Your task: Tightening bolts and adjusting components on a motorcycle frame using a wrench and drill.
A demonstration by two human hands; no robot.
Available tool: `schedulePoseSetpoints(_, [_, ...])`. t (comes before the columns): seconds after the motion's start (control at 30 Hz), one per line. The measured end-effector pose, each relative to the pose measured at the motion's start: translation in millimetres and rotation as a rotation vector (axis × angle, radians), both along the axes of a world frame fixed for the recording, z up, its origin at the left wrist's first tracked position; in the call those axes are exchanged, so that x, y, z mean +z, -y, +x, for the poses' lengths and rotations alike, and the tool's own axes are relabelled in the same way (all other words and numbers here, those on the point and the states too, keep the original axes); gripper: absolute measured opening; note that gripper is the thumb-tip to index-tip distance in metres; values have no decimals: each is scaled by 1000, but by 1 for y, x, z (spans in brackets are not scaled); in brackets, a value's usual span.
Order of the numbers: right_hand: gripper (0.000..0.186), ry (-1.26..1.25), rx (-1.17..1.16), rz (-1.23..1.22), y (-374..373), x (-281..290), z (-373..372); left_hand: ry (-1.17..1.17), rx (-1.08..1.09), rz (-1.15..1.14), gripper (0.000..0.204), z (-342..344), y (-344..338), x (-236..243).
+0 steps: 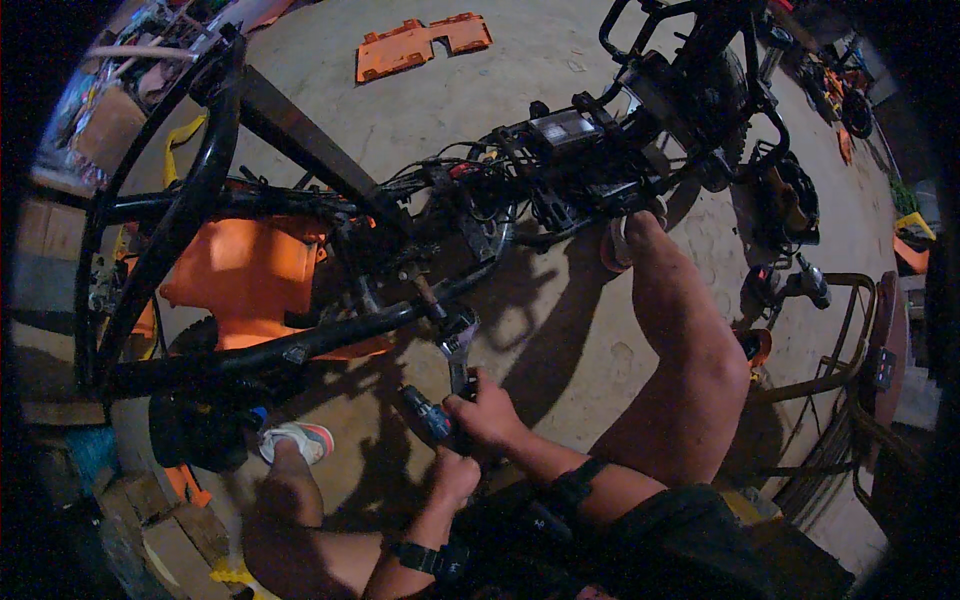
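Note:
My left hand (458, 474) is closed around the grip of a dark blue and black cordless drill (430, 415), whose nose points up and left. Just ahead of it, my right hand (487, 413) grips the handle of an adjustable wrench (457, 362). The wrench's jaw lies at the lower end of a short rusty rod (425, 292) beside the black tubular vehicle frame (340, 335); I cannot tell whether the jaw is clamped on it. Dark wiring (440, 175) and mechanical parts fill the frame's middle.
Orange panels lie under the frame (245, 275) and on the far floor (425, 45). My legs straddle the work, with a shoe (297, 440) at the left. A metal tube rack (850, 350) stands at the right; wooden blocks (190, 545) lie at the lower left.

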State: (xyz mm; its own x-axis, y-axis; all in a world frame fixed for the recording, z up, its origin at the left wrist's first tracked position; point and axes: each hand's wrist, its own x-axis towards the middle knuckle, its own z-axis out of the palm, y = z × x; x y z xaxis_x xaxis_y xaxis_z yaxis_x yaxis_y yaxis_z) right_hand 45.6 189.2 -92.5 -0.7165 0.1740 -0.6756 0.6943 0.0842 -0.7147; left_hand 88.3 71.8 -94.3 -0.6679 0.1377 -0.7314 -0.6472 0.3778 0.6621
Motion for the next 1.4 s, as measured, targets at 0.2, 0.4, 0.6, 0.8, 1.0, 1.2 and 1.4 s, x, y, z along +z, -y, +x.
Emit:
schedulePoseSetpoints(0.2, [62,33,-37,-33,-8,2,-3,62,65,17,34,0,-5,16])
schedulePoseSetpoints(0.4, [56,26,-39,-17,-4,-10,-3,213,5,22,35,5,4,24])
schedulePoseSetpoints(0.6, [51,-89,-137,-73,-1,-34,1,231,1,101,18,1,8,30])
schedulePoseSetpoints(0.8, [50,-104,-169,-129,0,-39,1,229,9,157,17,3,7,36])
schedulePoseSetpoints(1.0, [50,-78,-140,-167,9,-57,7,211,82,158,14,8,6,27])
schedulePoseSetpoints(1.2, [49,-81,-67,-179,11,-56,12,222,14,172,7,10,9,21])
schedulePoseSetpoints(1.4, [40,-59,-115,-49,8,-43,13,60,-219,-78,27,7,-5,34])
